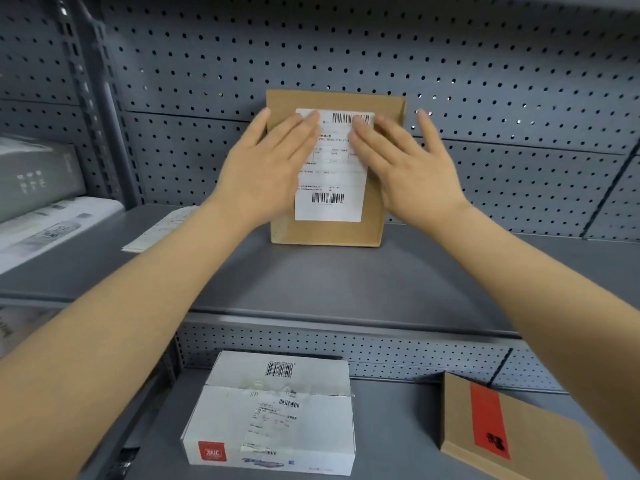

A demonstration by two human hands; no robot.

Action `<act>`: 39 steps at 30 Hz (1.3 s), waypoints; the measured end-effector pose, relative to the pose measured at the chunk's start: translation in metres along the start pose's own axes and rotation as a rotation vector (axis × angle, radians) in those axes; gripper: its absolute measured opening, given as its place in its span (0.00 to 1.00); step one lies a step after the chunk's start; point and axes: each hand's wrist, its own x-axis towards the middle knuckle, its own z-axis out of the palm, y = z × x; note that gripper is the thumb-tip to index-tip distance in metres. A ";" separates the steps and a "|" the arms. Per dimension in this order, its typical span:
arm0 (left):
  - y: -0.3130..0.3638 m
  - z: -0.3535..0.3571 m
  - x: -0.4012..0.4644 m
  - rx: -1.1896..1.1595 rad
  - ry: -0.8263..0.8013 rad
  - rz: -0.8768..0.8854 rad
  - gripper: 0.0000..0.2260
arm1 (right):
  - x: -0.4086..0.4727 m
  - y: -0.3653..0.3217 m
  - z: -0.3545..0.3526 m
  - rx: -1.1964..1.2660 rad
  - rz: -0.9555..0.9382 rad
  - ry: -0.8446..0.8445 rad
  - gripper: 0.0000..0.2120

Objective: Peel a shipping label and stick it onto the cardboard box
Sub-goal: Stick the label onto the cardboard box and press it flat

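On the near lower shelf a white taped carton (273,414) is seen. Farther, on the grey metal shelf (346,278), the flat brown cardboard box (329,233) is propped against pegboard. The white paper shipping label (330,188) lies on its face, pressed by the open left hand (266,164) and open right hand (405,168). Label judged thin, floppy; box light and easily tipped, best steadied at the side edges.

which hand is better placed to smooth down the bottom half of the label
Left, narrowly. The left hand lies flat across the shipping label's left edge and reaches lower on the cardboard box. The right hand covers only the label's upper right corner. The lower barcode area is uncovered.
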 end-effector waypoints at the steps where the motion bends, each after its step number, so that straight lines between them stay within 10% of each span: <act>1: -0.005 0.002 -0.008 -0.040 -0.004 -0.021 0.25 | -0.009 0.005 0.003 0.012 0.004 -0.020 0.30; 19: 0.005 0.002 -0.047 -0.008 -0.078 0.336 0.23 | -0.037 -0.028 -0.007 0.011 -0.285 -0.172 0.27; 27: -0.008 0.004 -0.060 0.117 -0.444 0.316 0.27 | -0.067 -0.001 0.002 -0.027 -0.313 -0.315 0.29; 32: 0.014 -0.003 -0.042 0.105 -0.237 0.473 0.24 | -0.050 -0.027 -0.001 -0.042 -0.386 -0.228 0.26; 39: -0.003 -0.005 -0.063 0.262 -0.530 0.503 0.24 | -0.069 -0.010 0.003 -0.163 -0.400 -0.403 0.30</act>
